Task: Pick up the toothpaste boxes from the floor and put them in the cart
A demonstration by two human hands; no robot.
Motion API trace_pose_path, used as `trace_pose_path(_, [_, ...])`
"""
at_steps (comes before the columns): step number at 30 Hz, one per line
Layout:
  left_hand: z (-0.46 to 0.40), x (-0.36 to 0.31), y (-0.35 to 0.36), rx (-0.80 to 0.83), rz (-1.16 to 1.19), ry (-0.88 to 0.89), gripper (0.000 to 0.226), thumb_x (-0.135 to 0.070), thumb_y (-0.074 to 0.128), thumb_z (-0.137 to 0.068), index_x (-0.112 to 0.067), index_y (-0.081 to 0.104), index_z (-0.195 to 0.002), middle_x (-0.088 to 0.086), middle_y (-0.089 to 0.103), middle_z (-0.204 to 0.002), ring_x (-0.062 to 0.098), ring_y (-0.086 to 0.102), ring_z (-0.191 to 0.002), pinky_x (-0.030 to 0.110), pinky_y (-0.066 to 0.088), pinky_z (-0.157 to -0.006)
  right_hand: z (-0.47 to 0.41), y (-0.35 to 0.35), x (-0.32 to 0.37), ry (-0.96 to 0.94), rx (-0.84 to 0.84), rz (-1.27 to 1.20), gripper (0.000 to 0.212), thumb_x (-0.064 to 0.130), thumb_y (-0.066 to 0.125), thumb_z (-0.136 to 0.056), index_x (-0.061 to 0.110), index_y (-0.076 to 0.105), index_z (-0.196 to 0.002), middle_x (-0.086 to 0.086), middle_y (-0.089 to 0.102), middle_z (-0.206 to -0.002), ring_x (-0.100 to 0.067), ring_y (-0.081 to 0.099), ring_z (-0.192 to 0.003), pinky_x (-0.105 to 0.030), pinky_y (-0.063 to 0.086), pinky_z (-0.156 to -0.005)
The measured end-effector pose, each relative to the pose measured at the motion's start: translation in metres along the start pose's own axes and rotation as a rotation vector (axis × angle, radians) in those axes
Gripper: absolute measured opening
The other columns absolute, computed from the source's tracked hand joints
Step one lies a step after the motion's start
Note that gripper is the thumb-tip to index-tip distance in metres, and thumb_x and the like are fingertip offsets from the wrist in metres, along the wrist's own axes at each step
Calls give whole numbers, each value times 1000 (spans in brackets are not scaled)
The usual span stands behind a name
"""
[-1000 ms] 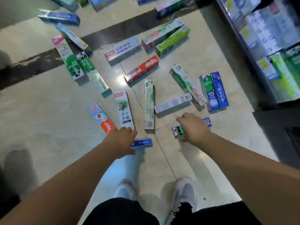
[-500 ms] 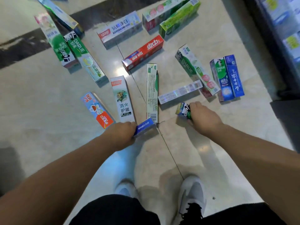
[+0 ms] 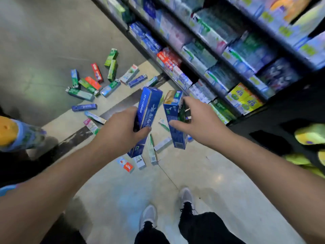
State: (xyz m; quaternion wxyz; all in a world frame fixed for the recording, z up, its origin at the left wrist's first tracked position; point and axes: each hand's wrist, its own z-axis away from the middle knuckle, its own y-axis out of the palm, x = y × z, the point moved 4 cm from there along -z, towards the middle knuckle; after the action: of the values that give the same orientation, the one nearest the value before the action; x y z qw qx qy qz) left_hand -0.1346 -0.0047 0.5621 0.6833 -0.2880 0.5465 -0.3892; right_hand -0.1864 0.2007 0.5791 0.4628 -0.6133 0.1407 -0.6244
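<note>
My left hand (image 3: 121, 131) grips a long blue toothpaste box (image 3: 147, 110), held upright well above the floor. My right hand (image 3: 198, 122) grips a blue and green toothpaste box (image 3: 174, 120), also upright, just right of the first. Several more toothpaste boxes (image 3: 95, 83) lie scattered on the tiled floor beyond and beneath my hands, among them a red and blue box (image 3: 125, 164) near my feet. The cart itself does not show clearly; blurred yellow-green packs (image 3: 309, 136) sit at the right edge.
Store shelves (image 3: 219, 55) stocked with toothpaste run along the right and top. A blurred orange and blue object (image 3: 15, 132) is at the left edge. My shoes (image 3: 149, 215) stand on pale tiles crossed by a dark strip (image 3: 73, 140).
Both hands have lifted their boxes off the floor and raised them upright. The view has swung up and right, bringing the shelves and a farther group of boxes into sight.
</note>
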Motion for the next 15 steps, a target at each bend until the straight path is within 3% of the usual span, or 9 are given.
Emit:
trace_pose_path(3, [29, -83, -84, -20, -47, 141, 27, -44, 67, -85, -29, 45, -87, -9, 53, -71, 18, 54, -68, 33, 41, -61, 59, -88, 53, 48, -118, -33, 42, 51, 72, -76, 24, 58, -106, 5, 65, -101, -16, 62, -90, -40, 52, -80])
trace_pose_path(7, [69, -180, -149, 16, -131, 295, 31, -46, 67, -84, -30, 41, -82, -8, 50, -65, 15, 49, -63, 32, 36, -58, 157, -173, 84, 171, -288, -56, 39, 58, 68, -75, 26, 53, -91, 7, 62, -89, -16, 59, -81, -40, 50, -75])
trace_pose_path(11, [113, -286, -163, 71, -174, 474, 26, -48, 65, -85, -29, 47, -88, -9, 53, -70, 8, 47, -64, 22, 34, -55, 255, -236, 79, 271, -427, -111, 52, 69, 62, -69, 24, 53, -94, 7, 66, -89, -15, 64, -81, -42, 54, -75])
trace_pose_path(15, [143, -394, -129, 101, -139, 606, 26, -49, 64, -85, -28, 49, -87, -9, 59, -71, 7, 55, -64, 19, 45, -59, 350, -300, 47, 362, -596, -145, 36, 51, 73, -78, 28, 53, -98, 8, 66, -91, -13, 61, -80, -32, 50, -70])
